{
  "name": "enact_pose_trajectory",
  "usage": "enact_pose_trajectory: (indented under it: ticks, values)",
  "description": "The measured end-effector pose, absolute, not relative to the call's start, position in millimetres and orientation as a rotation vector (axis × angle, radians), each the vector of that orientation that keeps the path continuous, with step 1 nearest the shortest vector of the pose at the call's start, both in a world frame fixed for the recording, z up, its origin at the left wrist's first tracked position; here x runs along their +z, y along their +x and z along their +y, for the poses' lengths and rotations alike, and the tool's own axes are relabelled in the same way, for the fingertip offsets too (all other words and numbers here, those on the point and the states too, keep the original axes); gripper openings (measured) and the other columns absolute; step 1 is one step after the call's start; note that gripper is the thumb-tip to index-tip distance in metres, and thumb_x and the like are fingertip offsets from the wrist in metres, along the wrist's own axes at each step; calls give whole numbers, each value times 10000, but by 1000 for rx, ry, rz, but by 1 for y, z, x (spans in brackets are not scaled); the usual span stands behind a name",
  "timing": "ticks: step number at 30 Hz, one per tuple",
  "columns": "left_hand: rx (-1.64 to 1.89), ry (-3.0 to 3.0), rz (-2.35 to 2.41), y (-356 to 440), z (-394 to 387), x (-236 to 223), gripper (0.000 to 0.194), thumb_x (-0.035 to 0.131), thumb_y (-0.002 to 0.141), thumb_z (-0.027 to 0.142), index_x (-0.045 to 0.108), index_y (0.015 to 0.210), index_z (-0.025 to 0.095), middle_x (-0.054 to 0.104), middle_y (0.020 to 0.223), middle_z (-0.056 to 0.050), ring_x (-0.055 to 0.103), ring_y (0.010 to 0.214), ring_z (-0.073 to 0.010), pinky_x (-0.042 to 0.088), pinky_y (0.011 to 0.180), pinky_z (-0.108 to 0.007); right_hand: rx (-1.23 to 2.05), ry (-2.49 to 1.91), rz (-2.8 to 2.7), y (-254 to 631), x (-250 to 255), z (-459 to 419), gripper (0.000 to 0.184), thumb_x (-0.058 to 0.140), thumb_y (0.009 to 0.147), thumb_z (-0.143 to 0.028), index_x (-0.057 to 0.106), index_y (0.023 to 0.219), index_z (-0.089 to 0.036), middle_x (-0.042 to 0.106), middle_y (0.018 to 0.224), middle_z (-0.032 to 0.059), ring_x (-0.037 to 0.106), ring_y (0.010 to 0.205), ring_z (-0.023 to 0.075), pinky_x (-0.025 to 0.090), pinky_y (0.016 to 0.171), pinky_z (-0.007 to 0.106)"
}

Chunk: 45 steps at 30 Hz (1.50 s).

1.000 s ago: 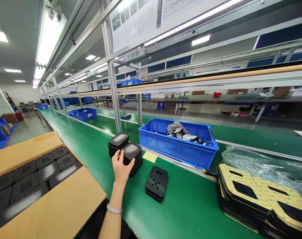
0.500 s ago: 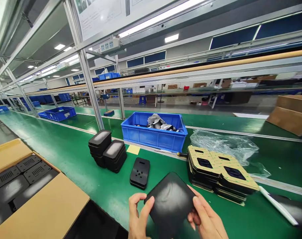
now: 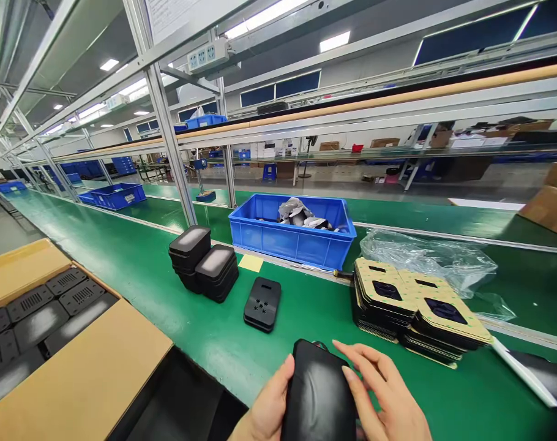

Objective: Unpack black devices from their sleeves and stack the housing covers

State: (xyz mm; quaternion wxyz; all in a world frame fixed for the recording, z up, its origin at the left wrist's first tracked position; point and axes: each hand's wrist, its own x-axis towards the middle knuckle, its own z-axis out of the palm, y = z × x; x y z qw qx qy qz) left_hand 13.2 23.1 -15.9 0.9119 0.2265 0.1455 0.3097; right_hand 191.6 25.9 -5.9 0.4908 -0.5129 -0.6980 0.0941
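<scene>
My hands hold a black rounded case (image 3: 317,395) low in front of me on the green conveyor belt (image 3: 200,343). My left hand (image 3: 269,404) grips its left side. My right hand (image 3: 384,392) wraps its right edge, with the fingers spread. The case's far end is partly visible, and its lower part runs out of the frame. Just beyond my hands lies a flat black panel with star-shaped holes (image 3: 262,304). Further left stand two stacks of black cases (image 3: 204,260).
A blue plastic crate (image 3: 292,236) holds crumpled wrapping and black parts. On the right lie stacked adhesive-backed panels (image 3: 420,306) and a clear plastic bag (image 3: 425,260). On the left, an open cardboard box (image 3: 53,318) holds black vented parts. Metal uprights stand behind the belt.
One second ago, one hand touched the black stacks. Now both hands hold a black case low in front, and it has turned narrower to my view than half a second ago.
</scene>
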Motion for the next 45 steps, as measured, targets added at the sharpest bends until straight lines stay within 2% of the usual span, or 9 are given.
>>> enact_pose_trajectory:
  ticks: [2,6,12,15,25,29,34,39,45]
  values:
    - [705,442,335,17,20,-18,728,430,876,668,679,1159,45,738,1047,-191,627,1146,-336,297,1122,-482,52,-1145,-1716,185,1,24,204,509,952,-286,661,1080,-244,647,1012,60,660,872,163,575,714,227]
    - [870,432,287,25,16,-16,535,524,898,506,681,1188,85,735,1109,-148,561,1250,-291,260,1163,-413,49,-942,-1823,167,12,19,165,487,955,-138,605,1055,-197,662,995,62,646,958,150,538,859,242]
    - [968,612,293,23,7,-11,503,569,901,489,611,1304,191,549,1438,-67,303,1454,-237,117,1230,-355,-38,-871,-1785,159,11,10,239,572,895,-53,616,1089,-185,694,1025,68,671,944,191,555,856,318]
    - [967,686,346,21,1,-8,528,528,923,505,555,1356,205,469,1506,-52,231,1483,-232,82,1241,-370,-15,-917,-1760,157,10,3,293,601,877,-42,608,1111,-219,699,1026,61,675,943,212,557,845,353]
    - [981,646,383,29,-3,-6,630,570,878,554,555,1358,146,520,1451,-113,316,1447,-294,92,1237,-450,268,-961,-1676,157,5,9,91,550,937,-158,575,964,-241,639,859,11,647,820,138,532,773,233]
    - [995,544,309,33,-3,-6,623,601,853,545,586,1327,142,549,1415,-115,286,1461,-286,42,1238,-435,300,-971,-1550,157,0,7,142,606,907,-126,591,991,-239,654,932,17,647,894,144,525,864,250]
    - [1005,460,289,35,-7,-4,590,640,829,537,609,1309,194,600,1363,-75,333,1443,-267,39,1239,-426,127,-918,-1615,153,6,6,224,610,877,-64,601,1024,-232,669,931,25,659,883,168,527,867,290]
    - [996,481,436,38,-8,-6,748,702,735,613,609,1286,115,548,1398,-139,284,1453,-350,114,1233,-480,163,-1003,-1628,153,12,9,113,568,914,-139,573,968,-238,651,870,15,661,777,152,536,747,251]
    - [1008,492,438,38,-5,-4,763,656,762,635,569,1333,137,570,1374,-133,343,1428,-330,120,1232,-450,399,-944,-1615,157,12,9,46,543,943,-189,561,945,-231,605,844,31,626,761,157,533,707,250]
